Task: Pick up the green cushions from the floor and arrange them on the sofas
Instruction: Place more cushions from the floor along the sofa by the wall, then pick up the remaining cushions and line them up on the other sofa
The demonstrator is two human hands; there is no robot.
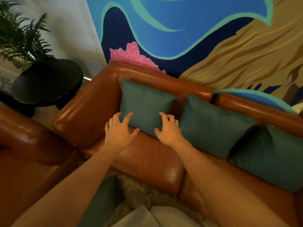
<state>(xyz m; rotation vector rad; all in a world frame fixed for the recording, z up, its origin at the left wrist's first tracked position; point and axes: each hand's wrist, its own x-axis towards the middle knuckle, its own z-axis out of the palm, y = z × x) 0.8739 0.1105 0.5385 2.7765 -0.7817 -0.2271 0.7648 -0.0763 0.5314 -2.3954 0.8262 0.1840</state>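
Three green cushions lean against the back of a brown leather sofa (147, 161): a left cushion (144, 102), a middle cushion (211, 125) and a right cushion (270, 158). My left hand (119, 130) and my right hand (168, 128) hover with spread fingers at the lower corners of the left cushion, fingertips touching or just off its fabric. Neither hand grips it. Another green cushion (101, 203) lies on the shaggy rug (141, 195) below my left forearm, partly hidden by it.
A second brown leather sofa (24, 153) stands at the left. A round black side table (47, 82) with a leafy plant (18, 38) sits behind the sofa's arm. A painted mural (196, 38) covers the wall behind.
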